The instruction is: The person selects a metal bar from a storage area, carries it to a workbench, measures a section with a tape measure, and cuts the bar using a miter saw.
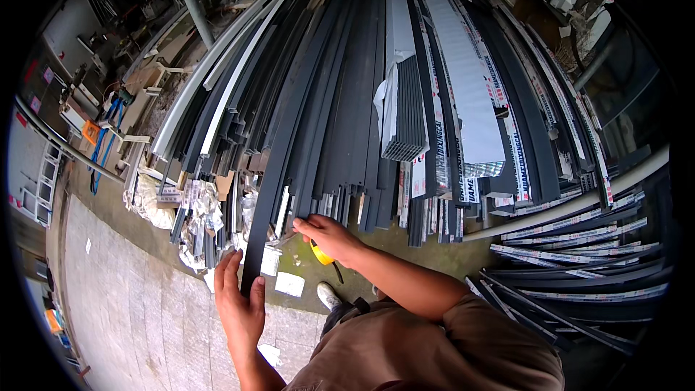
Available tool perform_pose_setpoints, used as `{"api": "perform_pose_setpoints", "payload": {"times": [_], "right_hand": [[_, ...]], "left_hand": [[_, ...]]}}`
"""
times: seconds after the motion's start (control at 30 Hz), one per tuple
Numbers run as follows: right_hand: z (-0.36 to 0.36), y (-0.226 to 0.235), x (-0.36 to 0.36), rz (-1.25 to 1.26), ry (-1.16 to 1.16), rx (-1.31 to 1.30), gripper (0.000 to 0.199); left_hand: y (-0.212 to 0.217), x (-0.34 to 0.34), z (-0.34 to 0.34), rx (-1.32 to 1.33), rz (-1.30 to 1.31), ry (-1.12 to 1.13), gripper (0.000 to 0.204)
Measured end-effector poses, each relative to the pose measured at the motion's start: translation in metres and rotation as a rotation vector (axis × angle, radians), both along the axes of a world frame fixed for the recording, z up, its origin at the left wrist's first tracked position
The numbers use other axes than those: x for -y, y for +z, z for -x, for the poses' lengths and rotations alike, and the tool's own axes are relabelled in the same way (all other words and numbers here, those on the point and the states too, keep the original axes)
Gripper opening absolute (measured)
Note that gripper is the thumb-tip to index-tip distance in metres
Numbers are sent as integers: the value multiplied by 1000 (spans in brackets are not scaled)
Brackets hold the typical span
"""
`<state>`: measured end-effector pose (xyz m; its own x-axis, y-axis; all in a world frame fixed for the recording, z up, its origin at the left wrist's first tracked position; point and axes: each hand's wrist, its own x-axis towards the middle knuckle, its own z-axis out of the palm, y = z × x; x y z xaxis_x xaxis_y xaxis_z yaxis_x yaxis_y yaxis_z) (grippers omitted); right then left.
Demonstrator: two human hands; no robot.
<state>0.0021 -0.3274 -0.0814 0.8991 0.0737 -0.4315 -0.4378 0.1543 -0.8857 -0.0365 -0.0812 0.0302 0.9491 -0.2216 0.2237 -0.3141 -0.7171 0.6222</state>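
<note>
One dark bar (pixel 268 203) juts from the stack (pixel 351 94), its near end clasped in the left hand (pixel 241 313); the right hand (pixel 331 239) curls over a yellow tape measure (pixel 320 253), whether gripping it I cannot tell.

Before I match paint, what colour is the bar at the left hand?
The bar is dark grey, clearest in the head view.

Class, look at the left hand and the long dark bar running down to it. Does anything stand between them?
Nothing visible does: the left hand is right at the lower end of the bar. The right hand and the yellow object by it are off to the bar's right, not between.
</note>
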Motion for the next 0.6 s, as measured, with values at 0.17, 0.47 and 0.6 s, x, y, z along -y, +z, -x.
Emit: {"api": "perform_pose_setpoints", "payload": {"times": [0.17,0.47,0.6], "right_hand": [[-9,1,-10,85,-9,49,56],[-8,-15,-4,117,81,83,64],[1,-23,-5,48,-16,109,58]], "left_hand": [[4,15,8,159,185,-4,33],[4,94,3,40,235,-390,28],[-8,120,-16,105,145,-467,34]]}}
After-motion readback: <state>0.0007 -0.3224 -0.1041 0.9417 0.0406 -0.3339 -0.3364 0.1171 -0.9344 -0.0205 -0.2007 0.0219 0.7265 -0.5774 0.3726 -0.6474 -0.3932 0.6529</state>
